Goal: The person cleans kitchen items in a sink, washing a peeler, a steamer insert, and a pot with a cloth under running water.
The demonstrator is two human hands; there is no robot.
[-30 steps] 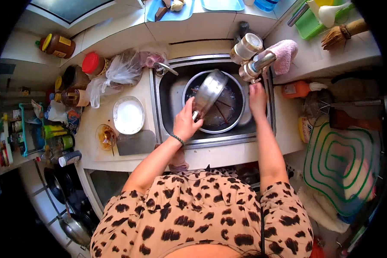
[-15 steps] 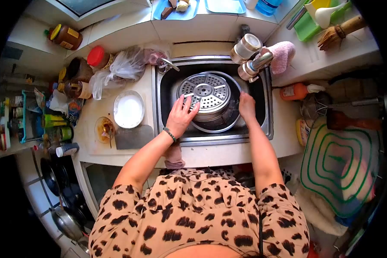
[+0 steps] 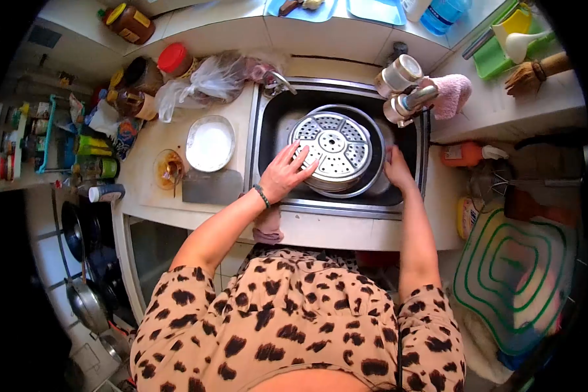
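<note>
A round metal steamer rack [image 3: 338, 140] with rings of holes lies level on top of a wide metal pot [image 3: 375, 130] in the sink [image 3: 346, 208]. My left hand [image 3: 284, 173] lies on the near left edge of the rack, fingers stretched and spread. At the pot's right side, my right hand [image 3: 399, 170] is closed, its curled fingers at the rim; the fingertips are partly hidden. The faucet [image 3: 405, 104], with a pink cloth [image 3: 451, 97] draped beside it, stands at the sink's back right corner.
Left of the sink are a white bowl [image 3: 210, 144], a small dish of sauce [image 3: 168, 168] with a spoon, and a dark flat board [image 3: 210, 187]. Plastic bags [image 3: 215, 80] and jars stand behind. An orange spray bottle [image 3: 460, 154] is to the right.
The whole view has shifted, so the sink appears farther right and slightly higher. Both hands stay at the rack and pot, which sit slightly farther right in the sink.
</note>
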